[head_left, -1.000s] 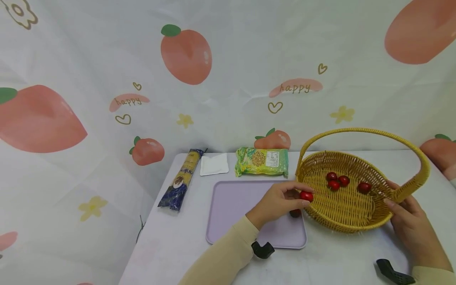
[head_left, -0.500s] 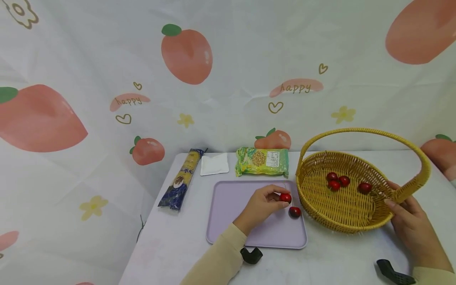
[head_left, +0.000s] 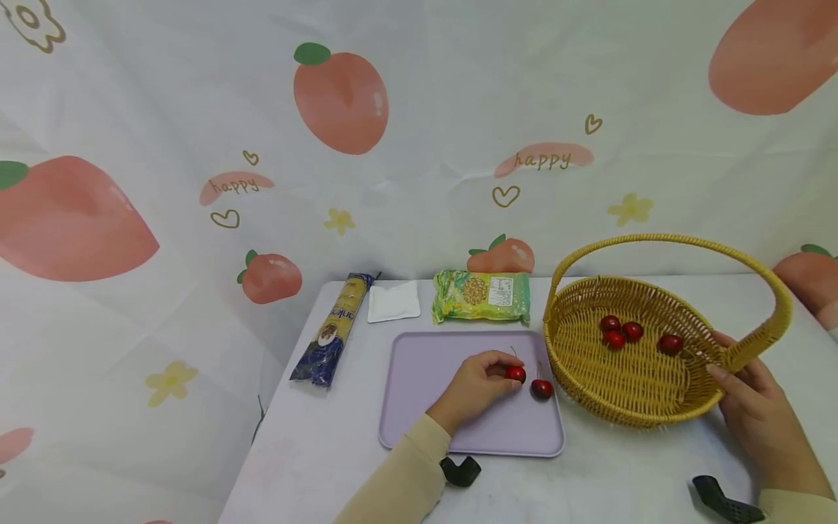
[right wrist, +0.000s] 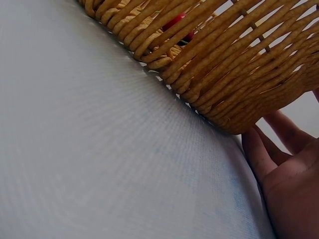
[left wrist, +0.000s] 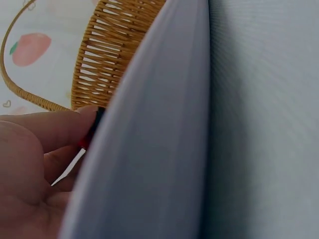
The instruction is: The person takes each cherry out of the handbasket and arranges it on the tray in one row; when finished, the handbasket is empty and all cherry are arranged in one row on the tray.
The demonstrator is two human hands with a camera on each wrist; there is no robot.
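Observation:
In the head view my left hand (head_left: pixel 474 389) pinches a red cherry (head_left: pixel 516 374) with a thin stem, low over the right half of the lilac tray (head_left: pixel 419 364). Another, darker cherry (head_left: pixel 541 389) lies on the tray just to its right. My right hand (head_left: pixel 759 418) holds the rim of the yellow wicker basket (head_left: pixel 628 397) on its right side, by the handle base, thumb on top. Several cherries (head_left: pixel 614 340) lie inside the basket. The tray's blurred edge hides much of the pinched cherry in the left wrist view.
Behind the tray lie a green and yellow packet (head_left: pixel 481 297) and a flat white packet (head_left: pixel 394 301). A blue and gold bag (head_left: pixel 332 331) lies at the back left. The basket's tall handle (head_left: pixel 668 239) arches over it. A printed cloth hangs behind the table.
My left hand has moved left from the basket's rim and down to the tray, the cherry still pinched. The other tray cherry has come into full view. My right hand has stayed put.

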